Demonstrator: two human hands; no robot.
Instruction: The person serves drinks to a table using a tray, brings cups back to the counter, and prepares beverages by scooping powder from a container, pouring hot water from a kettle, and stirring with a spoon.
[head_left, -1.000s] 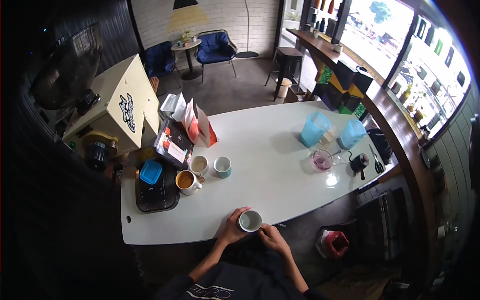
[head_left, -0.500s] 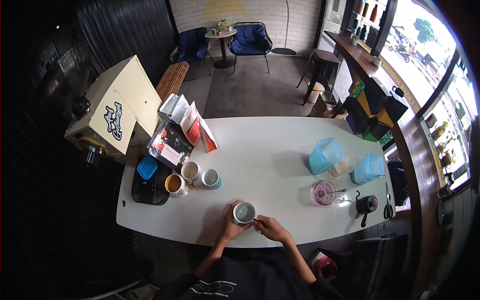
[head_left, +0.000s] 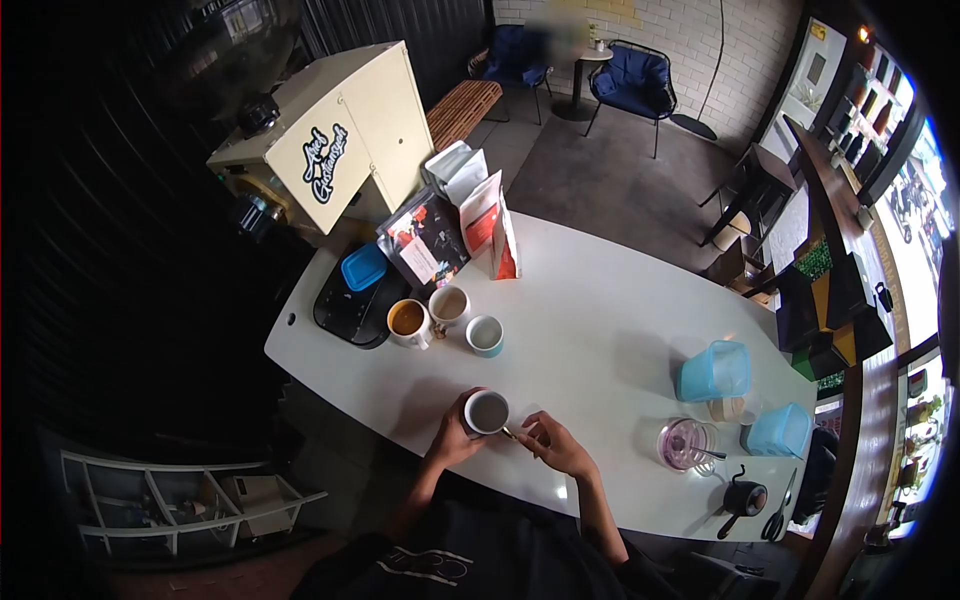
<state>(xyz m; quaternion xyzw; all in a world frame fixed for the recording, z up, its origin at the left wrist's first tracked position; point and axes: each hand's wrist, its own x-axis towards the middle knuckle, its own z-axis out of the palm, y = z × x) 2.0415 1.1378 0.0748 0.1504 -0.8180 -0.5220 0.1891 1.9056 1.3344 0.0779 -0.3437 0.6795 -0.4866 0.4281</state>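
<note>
A cup (head_left: 487, 411) with a pale inside and a dark rim is held upright above the near edge of the table. My left hand (head_left: 456, 438) wraps around its left side. From the cup's lower right sticks a thin, shiny handle (head_left: 511, 433); I cannot tell whether it belongs to the cup or to a spoon. My right hand (head_left: 556, 447) pinches its outer end, one finger raised. Beyond stand a turquoise cup (head_left: 485, 337), a white cup (head_left: 450, 304) and a mug of orange-brown liquid (head_left: 407, 318).
Left stands a cream machine (head_left: 340, 130), beside coffee bags (head_left: 490, 230) and a black tray-like device (head_left: 350, 318) with a blue lid (head_left: 364, 267). To the right are blue containers (head_left: 715, 372), a glass jar (head_left: 685, 443), a black kettle (head_left: 745, 496) and scissors (head_left: 778, 520) on the white table (head_left: 580, 300).
My view has turned and tilted, so the table looks rotated. The fingers of my right hand have loosened and moved slightly away from the cup. My left hand keeps its hold.
</note>
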